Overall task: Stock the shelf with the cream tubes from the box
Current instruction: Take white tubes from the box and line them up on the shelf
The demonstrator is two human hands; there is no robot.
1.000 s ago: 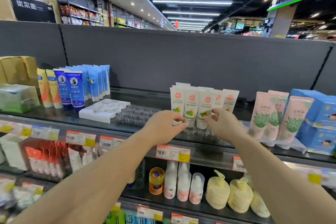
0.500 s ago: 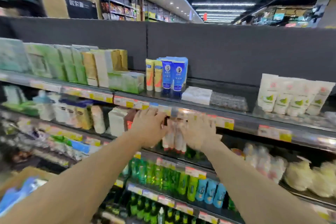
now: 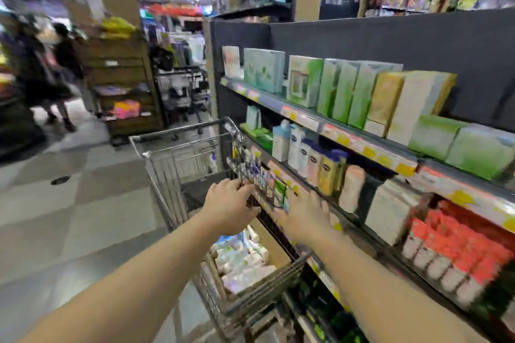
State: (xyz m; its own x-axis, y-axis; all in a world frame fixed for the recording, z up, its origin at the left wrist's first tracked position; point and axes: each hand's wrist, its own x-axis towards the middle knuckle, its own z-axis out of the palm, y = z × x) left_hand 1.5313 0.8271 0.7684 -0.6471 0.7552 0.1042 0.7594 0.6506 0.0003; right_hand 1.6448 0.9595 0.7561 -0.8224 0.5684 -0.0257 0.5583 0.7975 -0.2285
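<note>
Both hands, the left hand (image 3: 230, 207) and right hand (image 3: 303, 216), reached empty and spread toward the brown cardboard box (image 3: 274, 246) in the wire cart (image 3: 178, 164); pale cream tubes (image 3: 242, 262) remained inside, so stocking looked unfinished.

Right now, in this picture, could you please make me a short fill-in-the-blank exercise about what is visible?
1. The cardboard box with pale packets sits inside a metal shopping ____.
2. The left hand and right hand are both empty; neither holds a ____.
3. The tall green boxes stand on the ____ shelf level of the shelf.
4. The shelf is on the person's ____ side.

Missing words: cart; tube; top; right
</note>
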